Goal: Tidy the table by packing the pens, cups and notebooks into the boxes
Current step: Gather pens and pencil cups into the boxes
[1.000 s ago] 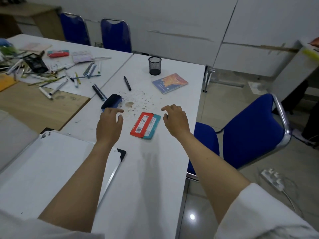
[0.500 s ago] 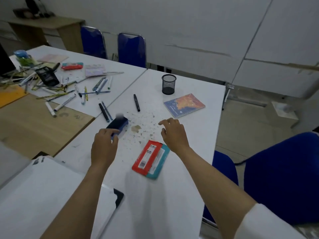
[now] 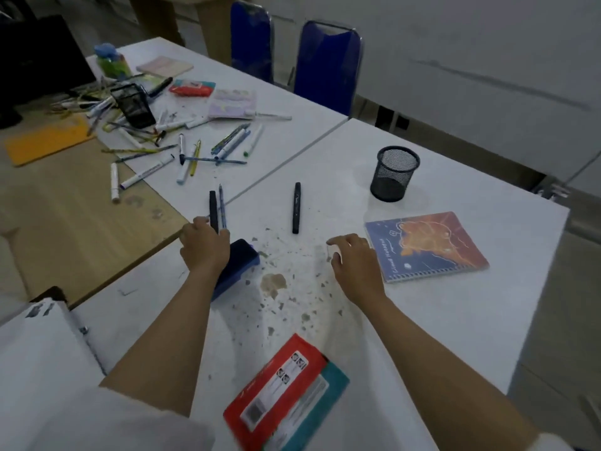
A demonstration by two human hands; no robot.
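A: Head view, largest first: what carries the items?

B: White desk [image 3: 439, 320], joined at left to a second white desk [image 3: 292, 102] and a wooden desk [image 3: 65, 222]. Two blue chairs [image 3: 328, 60] stand behind, against the wall.

A: Next in size?

B: White box [image 3: 39, 353] at lower left, partly cut by the frame. Red and teal packet [image 3: 286, 395] at the near edge. Spiral notebook [image 3: 426, 245], blue and orange cover, flat at right. Dark blue eraser block [image 3: 239, 268] at centre, with scattered debris [image 3: 276, 284] beside it.

A: And the cups and pens?

B: Black mesh cup [image 3: 395, 174] upright beyond the notebook; a second mesh cup [image 3: 133, 105] tipped among a pile of loose pens [image 3: 182, 148] on the far desk. One black marker [image 3: 296, 211] lies alone at centre.

A: State of the hands?

B: Left hand [image 3: 205, 247], fingers curled, grips a black pen [image 3: 213, 209] and a thin blue pen [image 3: 222, 206], above the eraser block. Right hand [image 3: 354, 258] hovers just left of the notebook, fingers loosely bent, holding nothing.
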